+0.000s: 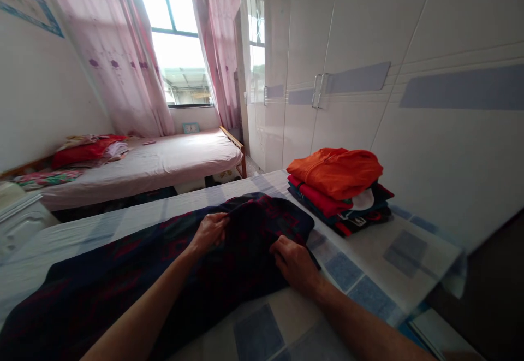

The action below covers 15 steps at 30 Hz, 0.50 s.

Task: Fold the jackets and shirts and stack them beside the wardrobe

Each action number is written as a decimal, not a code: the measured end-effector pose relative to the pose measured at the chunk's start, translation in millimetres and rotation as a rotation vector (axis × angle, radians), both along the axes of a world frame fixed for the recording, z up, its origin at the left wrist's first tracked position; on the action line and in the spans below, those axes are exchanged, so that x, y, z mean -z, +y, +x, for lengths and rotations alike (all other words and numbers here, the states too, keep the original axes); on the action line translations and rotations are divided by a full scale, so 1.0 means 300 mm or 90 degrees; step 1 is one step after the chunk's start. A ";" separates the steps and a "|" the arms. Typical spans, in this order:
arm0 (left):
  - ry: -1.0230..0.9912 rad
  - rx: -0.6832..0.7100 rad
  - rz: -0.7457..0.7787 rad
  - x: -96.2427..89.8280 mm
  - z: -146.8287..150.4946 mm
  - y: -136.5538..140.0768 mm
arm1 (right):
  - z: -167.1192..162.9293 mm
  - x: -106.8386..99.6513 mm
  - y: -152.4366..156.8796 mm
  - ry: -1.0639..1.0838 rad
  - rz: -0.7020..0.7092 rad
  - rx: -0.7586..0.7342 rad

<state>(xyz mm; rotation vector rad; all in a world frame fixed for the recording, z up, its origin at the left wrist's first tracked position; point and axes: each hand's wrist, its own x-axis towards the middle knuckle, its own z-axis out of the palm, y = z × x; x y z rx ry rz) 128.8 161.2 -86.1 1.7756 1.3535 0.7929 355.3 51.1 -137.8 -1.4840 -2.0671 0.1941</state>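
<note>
A long dark garment [135, 262], navy with dull red patches, lies stretched across the bed in front of me. Its exact kind I cannot make out. My left hand [210, 232] pinches a fold of it near its upper middle. Farther right, my right hand [292, 260] has its fingers curled onto the cloth close to the garment's right end. Both hands are closed, and cloth partly hides the fingertips. Just beyond my right hand stands a stack of folded clothes [346, 208], with an orange garment [338, 171] on top.
The bed has a blue-and-white checked sheet [352, 271]. White wardrobe doors [364, 28] rise along the right side. A second bed [180, 156] with a heap of red cloth [88, 151] stands under the curtained window. At the left is a white cabinet [24, 219].
</note>
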 end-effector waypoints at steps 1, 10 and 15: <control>-0.014 -0.010 0.027 -0.029 0.002 -0.006 | 0.000 -0.001 -0.001 -0.002 -0.001 0.001; 0.183 -0.142 0.435 -0.155 -0.229 -0.125 | 0.000 0.003 0.002 -0.005 -0.028 -0.001; 0.236 -0.230 0.203 -0.023 -0.413 -0.103 | 0.005 0.012 0.006 -0.002 -0.028 -0.014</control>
